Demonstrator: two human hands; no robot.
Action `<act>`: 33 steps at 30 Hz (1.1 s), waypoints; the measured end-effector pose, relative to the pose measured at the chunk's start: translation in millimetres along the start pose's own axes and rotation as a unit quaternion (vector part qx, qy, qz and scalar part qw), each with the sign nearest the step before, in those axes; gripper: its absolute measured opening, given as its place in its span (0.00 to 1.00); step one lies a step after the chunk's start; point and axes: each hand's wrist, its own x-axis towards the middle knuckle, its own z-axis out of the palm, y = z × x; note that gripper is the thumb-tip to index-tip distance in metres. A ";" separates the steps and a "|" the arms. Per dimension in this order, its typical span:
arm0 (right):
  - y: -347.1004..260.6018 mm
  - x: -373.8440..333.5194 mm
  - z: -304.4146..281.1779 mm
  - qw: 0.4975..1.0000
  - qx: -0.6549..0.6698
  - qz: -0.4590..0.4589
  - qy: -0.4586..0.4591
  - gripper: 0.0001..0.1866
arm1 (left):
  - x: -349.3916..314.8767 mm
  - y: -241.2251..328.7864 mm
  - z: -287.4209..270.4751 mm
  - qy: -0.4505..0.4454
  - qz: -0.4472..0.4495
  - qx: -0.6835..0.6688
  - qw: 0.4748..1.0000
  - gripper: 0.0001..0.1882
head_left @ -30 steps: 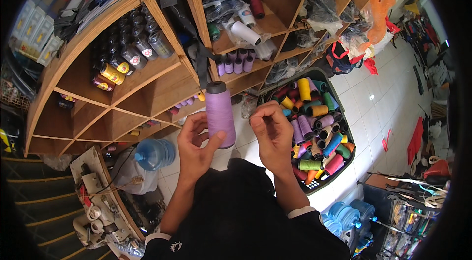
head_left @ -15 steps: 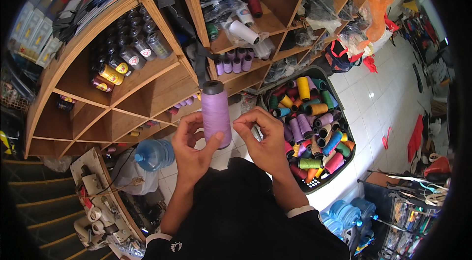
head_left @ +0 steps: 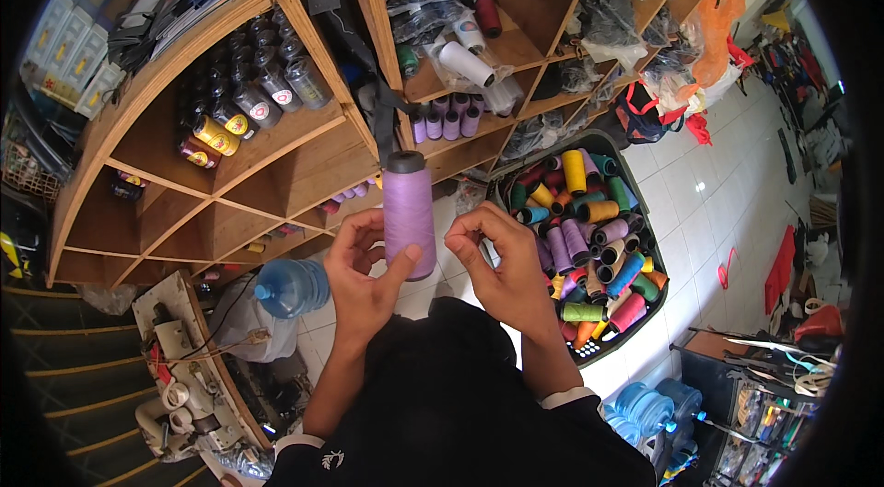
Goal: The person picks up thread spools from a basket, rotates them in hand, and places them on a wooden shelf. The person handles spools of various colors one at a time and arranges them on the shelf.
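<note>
Our right hand, fingertips pressed together, contents unclear, has neared the purple thread cone. Our left hand pinches it within reach.

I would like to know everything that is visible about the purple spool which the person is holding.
The purple spool is tall and roughly cylindrical, wound smoothly with thread over most of its length. A dark, plastic-looking core sticks out at the top. It is nearly upright, held in the air. The left hand grips its lower part, with the thumb on the front. The right hand is beside it without touching. No loose thread end can be made out.
</note>
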 end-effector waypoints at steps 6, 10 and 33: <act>-3.8 -0.4 -3.0 1.000 0.005 0.005 -0.021 0.04 | 1.7 -3.1 0.9 0.011 -0.003 0.006 1.000 0.22; -9.7 -1.3 -5.9 0.999 0.005 0.005 -0.036 0.03 | 3.3 -7.7 1.4 0.021 0.017 0.073 0.997 0.22; 15.7 2.1 6.4 0.996 0.077 0.033 0.011 0.05 | 7.9 -6.9 -3.6 -0.064 -0.079 -0.142 0.985 0.22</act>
